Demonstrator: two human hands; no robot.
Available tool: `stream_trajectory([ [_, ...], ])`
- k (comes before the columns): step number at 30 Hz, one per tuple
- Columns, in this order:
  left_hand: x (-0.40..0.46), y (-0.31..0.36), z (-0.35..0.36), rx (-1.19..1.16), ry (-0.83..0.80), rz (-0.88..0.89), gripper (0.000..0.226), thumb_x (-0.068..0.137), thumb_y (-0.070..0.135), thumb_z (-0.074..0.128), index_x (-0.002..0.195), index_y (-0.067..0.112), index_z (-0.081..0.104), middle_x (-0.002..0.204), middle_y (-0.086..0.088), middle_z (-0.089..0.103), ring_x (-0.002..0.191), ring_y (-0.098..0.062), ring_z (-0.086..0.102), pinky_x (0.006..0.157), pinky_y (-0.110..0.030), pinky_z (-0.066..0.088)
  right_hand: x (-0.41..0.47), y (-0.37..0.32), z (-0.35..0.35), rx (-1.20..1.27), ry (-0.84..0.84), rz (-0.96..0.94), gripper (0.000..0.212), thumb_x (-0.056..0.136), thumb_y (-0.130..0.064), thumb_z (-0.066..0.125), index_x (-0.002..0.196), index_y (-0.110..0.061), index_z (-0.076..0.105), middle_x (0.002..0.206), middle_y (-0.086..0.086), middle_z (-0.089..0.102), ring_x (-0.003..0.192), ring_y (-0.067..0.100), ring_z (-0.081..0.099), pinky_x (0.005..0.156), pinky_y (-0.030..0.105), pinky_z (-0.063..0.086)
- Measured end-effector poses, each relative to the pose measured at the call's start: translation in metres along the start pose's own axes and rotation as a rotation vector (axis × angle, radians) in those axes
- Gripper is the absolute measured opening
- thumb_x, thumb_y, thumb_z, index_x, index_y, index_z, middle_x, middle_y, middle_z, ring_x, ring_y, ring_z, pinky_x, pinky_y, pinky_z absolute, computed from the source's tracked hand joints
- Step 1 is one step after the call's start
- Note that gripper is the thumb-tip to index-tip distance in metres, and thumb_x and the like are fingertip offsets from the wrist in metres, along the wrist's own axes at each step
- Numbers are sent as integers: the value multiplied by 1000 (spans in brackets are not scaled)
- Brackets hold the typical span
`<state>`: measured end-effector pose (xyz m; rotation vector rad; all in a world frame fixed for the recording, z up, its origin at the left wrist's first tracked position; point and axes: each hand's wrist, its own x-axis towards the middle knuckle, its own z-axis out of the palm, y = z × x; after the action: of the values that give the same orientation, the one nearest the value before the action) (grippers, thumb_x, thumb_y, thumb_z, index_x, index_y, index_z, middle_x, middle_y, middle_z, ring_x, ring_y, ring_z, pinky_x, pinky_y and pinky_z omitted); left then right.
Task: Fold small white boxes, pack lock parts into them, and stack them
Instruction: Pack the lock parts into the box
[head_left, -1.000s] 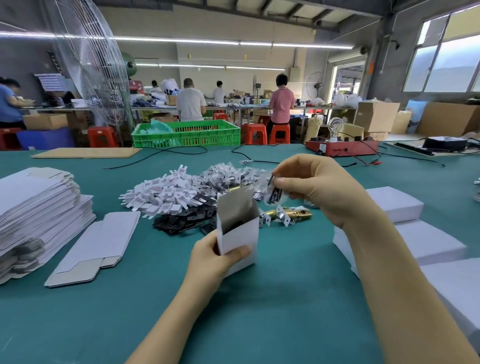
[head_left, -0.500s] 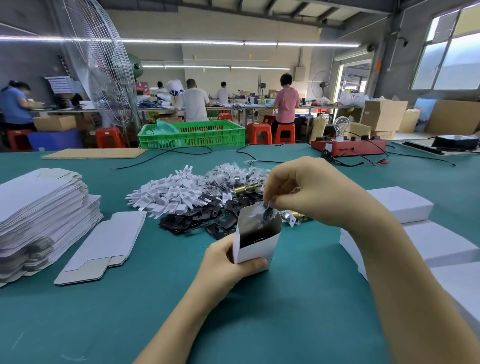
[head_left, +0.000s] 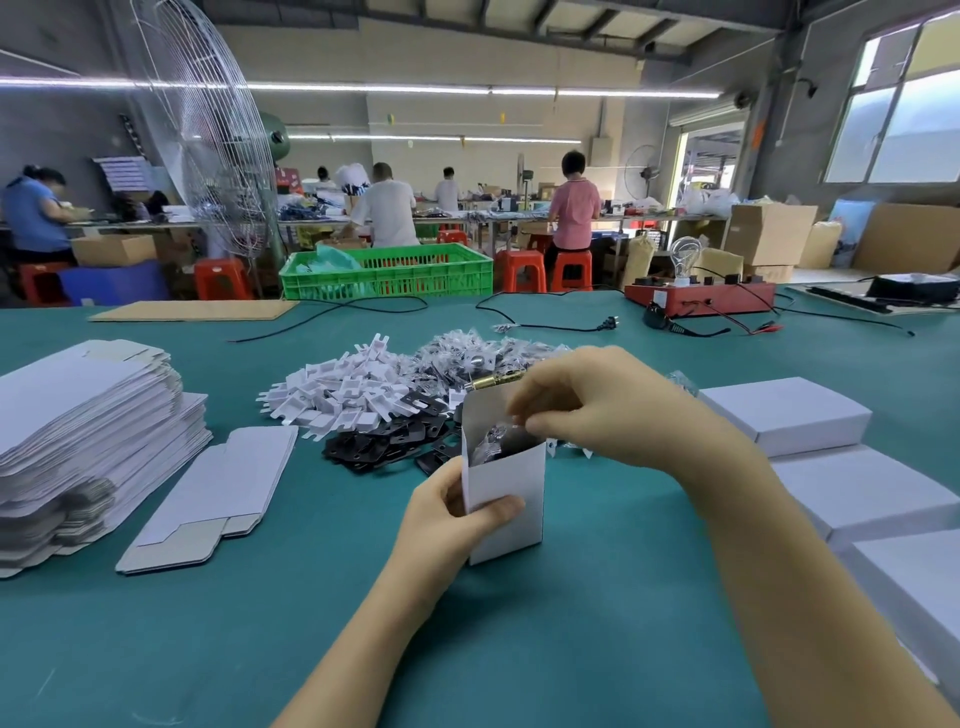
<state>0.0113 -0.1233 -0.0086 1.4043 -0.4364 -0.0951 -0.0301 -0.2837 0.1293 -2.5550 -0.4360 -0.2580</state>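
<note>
**Bag of parts goes straight down into an upright box**

Plainly, in the head view, the whole move turns on one line: the small white box (head_left: 506, 488) stands on end on the green table (head_left: 597, 623), its long axis upright and its open mouth facing up, and the right hand (head_left: 608, 410) sits directly above that mouth. The left hand (head_left: 447, 525) holds the box from its left side, thumb curled across the front face and fingers behind, so the carton is steadied low while the top stays free. The right hand's fingertips are pinched together on a clear bag of lock parts (head_left: 491, 439), which already hangs partly inside the opening, just beside the raised rear flap. The right hand is therefore the nearer one to the opening, and the path left is, by my reading, short and vertical.

Behind the box lie the heaps of white plastic pieces (head_left: 343, 392), black plates (head_left: 384, 441) and more bagged parts (head_left: 467, 353). Flat box blanks (head_left: 78, 415) are stacked at the left, and closed white boxes (head_left: 784, 413) sit at the right, well apart from the work.
</note>
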Motion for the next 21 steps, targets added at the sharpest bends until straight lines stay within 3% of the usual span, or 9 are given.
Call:
stream_trajectory([
  [7,0,-1,-2,-71,-14,-22,42,71,19,75,112,21,68,105,0,75,94,-13,70,76,-23,56,-7,28,5,388,299,187,7,90,-18,63,88,-19,70,83,-1,74,84,17,70,81,38,57],
  [8,0,-1,-3,-86,-25,-21,43,72,19,75,114,19,67,106,-2,75,95,-14,69,78,-24,56,-7,29,14,424,318,231,6,90,-24,64,93,-21,68,87,-1,73,87,17,69,81,38,57],
  [12,-2,0,-1,-73,-90,1,43,76,16,73,118,16,66,109,-8,73,95,-14,68,79,-26,55,-8,25,55,508,308,285,36,84,-41,70,115,-33,54,104,-11,61,90,3,64,70,17,49],
  [17,-2,-2,1,-66,-106,17,40,78,14,72,116,18,65,108,-8,74,95,-15,68,78,-25,54,-1,19,78,842,305,333,32,81,-26,74,108,-27,57,98,-7,70,87,2,66,67,15,47],
  [21,-1,-5,2,-29,-91,29,37,75,20,75,111,26,67,104,-4,74,94,-13,68,80,-25,54,4,20,92,902,371,384,17,81,-9,62,97,-15,64,83,-5,68,67,3,60,53,10,44],
])
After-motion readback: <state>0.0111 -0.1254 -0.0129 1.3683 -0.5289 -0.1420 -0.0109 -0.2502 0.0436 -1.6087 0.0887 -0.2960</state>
